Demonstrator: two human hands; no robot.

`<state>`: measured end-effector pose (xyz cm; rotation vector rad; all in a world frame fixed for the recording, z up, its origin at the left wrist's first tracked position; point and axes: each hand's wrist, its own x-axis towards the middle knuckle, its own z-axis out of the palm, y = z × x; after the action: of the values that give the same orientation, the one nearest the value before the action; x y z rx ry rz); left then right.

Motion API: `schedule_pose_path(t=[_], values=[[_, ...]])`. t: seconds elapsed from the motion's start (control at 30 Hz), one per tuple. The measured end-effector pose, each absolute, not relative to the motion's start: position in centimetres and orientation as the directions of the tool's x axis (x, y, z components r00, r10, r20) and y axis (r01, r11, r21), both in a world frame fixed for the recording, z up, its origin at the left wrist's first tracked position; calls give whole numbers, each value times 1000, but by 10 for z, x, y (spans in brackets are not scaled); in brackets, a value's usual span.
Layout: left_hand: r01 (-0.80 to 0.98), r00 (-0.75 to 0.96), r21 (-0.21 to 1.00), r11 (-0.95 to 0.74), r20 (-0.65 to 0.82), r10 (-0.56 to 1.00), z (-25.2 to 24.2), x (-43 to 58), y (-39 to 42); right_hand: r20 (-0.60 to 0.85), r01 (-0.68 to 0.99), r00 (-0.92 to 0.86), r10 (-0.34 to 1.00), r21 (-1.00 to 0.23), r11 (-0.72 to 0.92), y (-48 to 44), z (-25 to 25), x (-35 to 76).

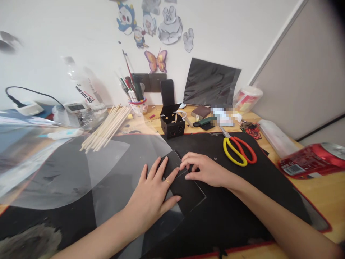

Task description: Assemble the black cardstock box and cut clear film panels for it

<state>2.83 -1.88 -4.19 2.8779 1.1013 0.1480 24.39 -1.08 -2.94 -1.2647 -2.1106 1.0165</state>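
Note:
My left hand [155, 190] lies flat with fingers spread, pressing on a dark, thin rectangular piece [185, 194] and on the clear plastic sheet [115, 194] that overlaps it. A ring sits on one of its fingers. At the right edge of the dark piece, close to the left index fingertip, my right hand [203, 169] has its fingers curled in toward the thumb. A pale line runs by those fingertips; what they grip, if anything, is too small to tell. Which layer lies on top is unclear.
Yellow-and-red-handled scissors [237, 151] lie right of my hands. Beyond stands an open black box [172, 124]. Wooden sticks [105, 129] and a glue pen [63, 134] are at the left, a red can [312, 160] at the right. A black sheet [211, 82] leans on the wall.

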Motion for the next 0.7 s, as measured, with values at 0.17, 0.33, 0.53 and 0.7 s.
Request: schedule_pose_path(t=[0.17, 0.33, 0.53, 0.7], values=[[661, 742, 88, -745, 68, 667, -42, 28, -18, 11, 532, -467, 884, -795, 291, -11, -28, 244], [669, 735, 84, -738, 69, 674, -44, 29, -18, 13, 530, -481, 877, -792, 303, -11, -27, 244], [670, 733, 80, -738, 84, 675, -44, 28, -19, -1, 550, -493, 870, -775, 311, -11, -27, 245], [672, 732, 81, -736, 79, 677, -43, 29, -19, 44, 619, -517, 855, -671, 408, -10, -26, 248]])
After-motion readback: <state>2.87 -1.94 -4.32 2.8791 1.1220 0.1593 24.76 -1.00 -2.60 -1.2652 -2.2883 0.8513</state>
